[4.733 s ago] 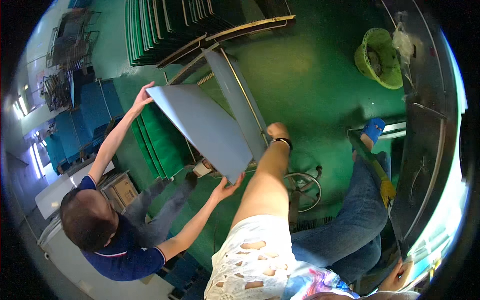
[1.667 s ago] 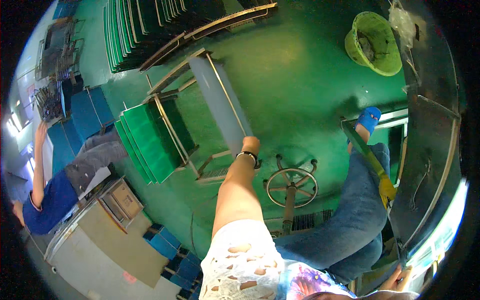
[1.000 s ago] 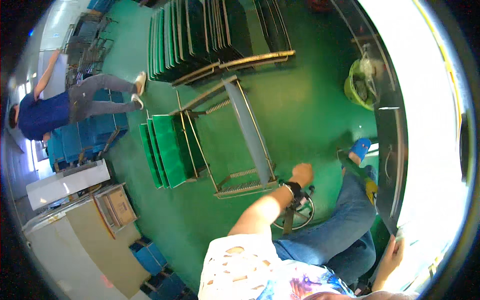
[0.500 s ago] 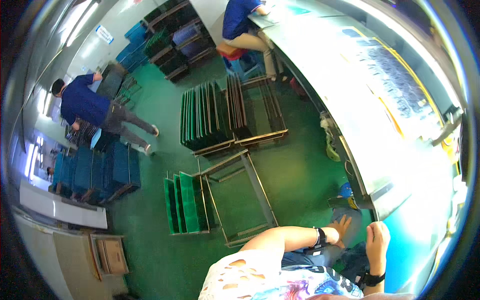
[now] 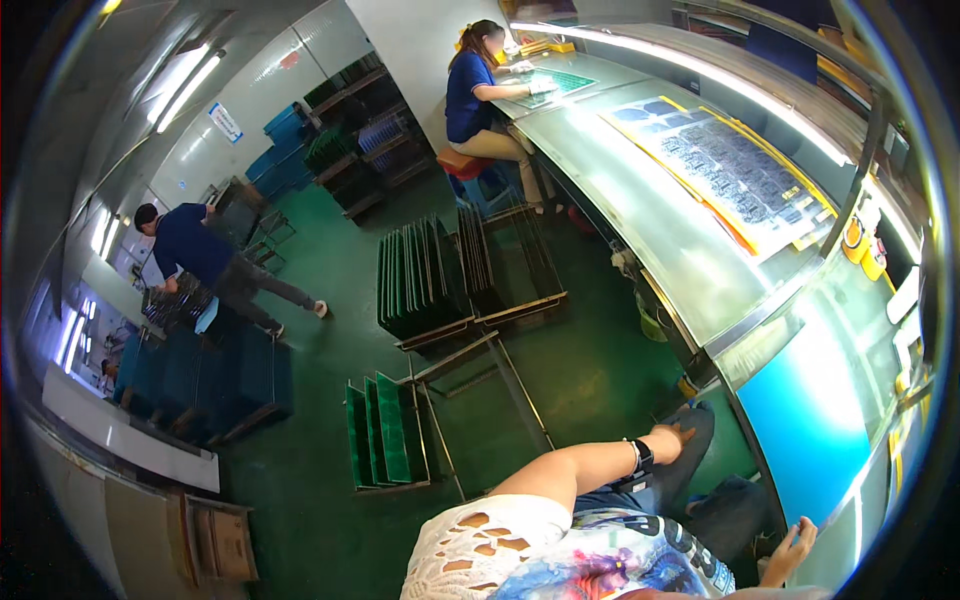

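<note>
My left hand (image 5: 672, 442) lies on the knee of my dark trouser leg (image 5: 685, 470), holding nothing, its fingers draped over the cloth. A black band (image 5: 641, 455) circles that wrist. At the front edge of the workbench my right hand (image 5: 787, 553) is partly cut off by the lower rim of the view. Its fingers are loosely extended beside the near corner of a bright blue sheet (image 5: 810, 415), and I cannot tell whether they touch it. The blue sheet lies flat on the glass-like bench top (image 5: 650, 245).
Farther along the bench lies a dark patterned film (image 5: 725, 165) with yellow edging. A seated person (image 5: 475, 95) handles a green board (image 5: 565, 86) there. Racks of green panels (image 5: 415, 280) and an open metal frame (image 5: 490, 385) stand on the floor. Another person (image 5: 205, 250) stands left by blue stacks (image 5: 250, 380).
The view has tilted upward and the bench glare has faded. My right hand has moved down along the bench edge, its fingers loosening from a closed shape. My left hand stays on my leg.
</note>
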A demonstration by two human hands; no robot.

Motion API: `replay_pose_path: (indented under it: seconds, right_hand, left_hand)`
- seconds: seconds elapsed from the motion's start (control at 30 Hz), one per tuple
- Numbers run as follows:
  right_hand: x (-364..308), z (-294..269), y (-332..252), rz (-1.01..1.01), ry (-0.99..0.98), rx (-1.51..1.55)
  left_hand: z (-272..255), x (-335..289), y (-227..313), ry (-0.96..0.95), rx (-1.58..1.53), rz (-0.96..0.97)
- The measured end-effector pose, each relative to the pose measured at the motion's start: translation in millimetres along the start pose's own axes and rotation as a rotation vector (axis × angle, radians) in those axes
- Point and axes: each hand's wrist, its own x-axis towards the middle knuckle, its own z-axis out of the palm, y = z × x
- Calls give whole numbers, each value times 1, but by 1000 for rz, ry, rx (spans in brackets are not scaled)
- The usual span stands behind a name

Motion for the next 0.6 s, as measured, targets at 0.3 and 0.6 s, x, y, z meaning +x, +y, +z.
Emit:
replay_pose_path:
  seconds: [0.3,0.6]
  right_hand:
    - [-9,-12,74,-21,326,-158]
    - [-34,-21,64,253,238,-190]
  left_hand:
    - [-65,-60,-18,53,71,109]
    - [-134,-76,-25,768,-55,-16]
